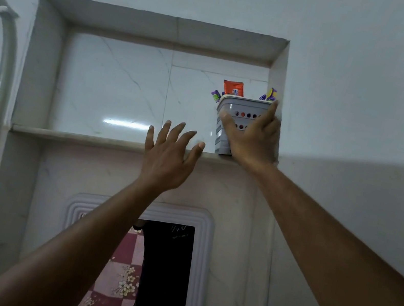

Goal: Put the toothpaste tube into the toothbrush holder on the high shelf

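Observation:
A grey perforated toothbrush holder (232,112) stands at the right end of the high shelf (77,136), inside a tiled wall niche. An orange toothpaste tube (233,88) sticks up out of the holder, with purple toothbrushes (215,95) beside it. My right hand (253,137) is wrapped around the holder's front and right side, thumb on the left face, fingers up to the rim. My left hand (166,156) is raised in front of the shelf edge, left of the holder, fingers spread and holding nothing.
The niche's right wall (277,79) is close against the holder. A grey pipe (1,90) runs down the wall at the left. Below the shelf hangs a white-framed mirror (148,265) that reflects a person in dark clothing.

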Tool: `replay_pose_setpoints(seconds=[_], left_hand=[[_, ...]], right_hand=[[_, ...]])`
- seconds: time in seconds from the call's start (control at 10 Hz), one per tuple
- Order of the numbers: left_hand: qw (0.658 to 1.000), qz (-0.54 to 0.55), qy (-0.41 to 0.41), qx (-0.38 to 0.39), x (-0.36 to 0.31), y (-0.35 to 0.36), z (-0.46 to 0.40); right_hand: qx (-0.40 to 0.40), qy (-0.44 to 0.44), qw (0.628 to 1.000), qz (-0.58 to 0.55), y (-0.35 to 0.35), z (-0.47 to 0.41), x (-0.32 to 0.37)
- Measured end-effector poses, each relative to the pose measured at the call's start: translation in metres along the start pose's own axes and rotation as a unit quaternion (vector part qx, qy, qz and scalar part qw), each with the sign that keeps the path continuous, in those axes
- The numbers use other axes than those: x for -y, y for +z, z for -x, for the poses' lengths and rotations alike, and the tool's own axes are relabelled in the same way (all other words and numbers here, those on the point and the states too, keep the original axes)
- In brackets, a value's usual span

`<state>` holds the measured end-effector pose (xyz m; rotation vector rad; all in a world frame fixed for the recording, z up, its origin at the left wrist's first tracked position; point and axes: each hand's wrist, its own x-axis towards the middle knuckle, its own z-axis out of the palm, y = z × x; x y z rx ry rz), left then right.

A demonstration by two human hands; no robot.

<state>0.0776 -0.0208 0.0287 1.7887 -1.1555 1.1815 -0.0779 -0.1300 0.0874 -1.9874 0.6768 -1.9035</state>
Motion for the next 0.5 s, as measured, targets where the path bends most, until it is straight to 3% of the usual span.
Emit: replay_pose_setpoints(seconds=[0.2, 0.4, 0.5], left_hand=[[1.000, -0.010, 0.000, 0.005, 0.000, 0.001, 0.001], [0.999, 0.013, -0.020, 0.037, -0.004, -0.009, 0.004], [0.997, 0.068, -0.028, 0.037, -0.004, -0.020, 0.011]], right_hand=[[0.054, -0.001, 0.996, 0.070, 0.015, 0.016, -0.019], [0.079, 0.001, 0.995, 0.057, 0.007, 0.019, -0.020], [-0.004, -0.038, 0.999, 0.020, -0.008, 0.026, -0.024]])
